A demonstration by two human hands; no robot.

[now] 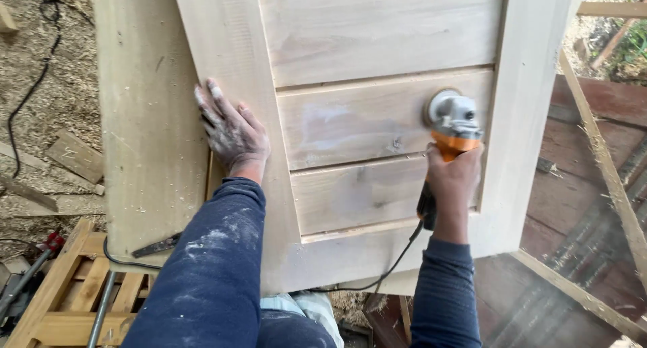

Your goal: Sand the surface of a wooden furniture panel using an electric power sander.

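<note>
Our right hand [453, 179] is clamped on the sander [453, 122], disc on the door [377, 119]'s middle panel. Left hand [230, 129] lies flat, fingers spread, on its left stile (dusty). We'd keep the disc flat, moving.

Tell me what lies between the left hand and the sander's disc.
In the head view, between the left hand and the sander lie the door's vertical stile and the middle panel, bare wood with a pale dusty patch.

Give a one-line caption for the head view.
Right hand runs an orange sander over a wooden door panel; left hand braces the frame.
</note>
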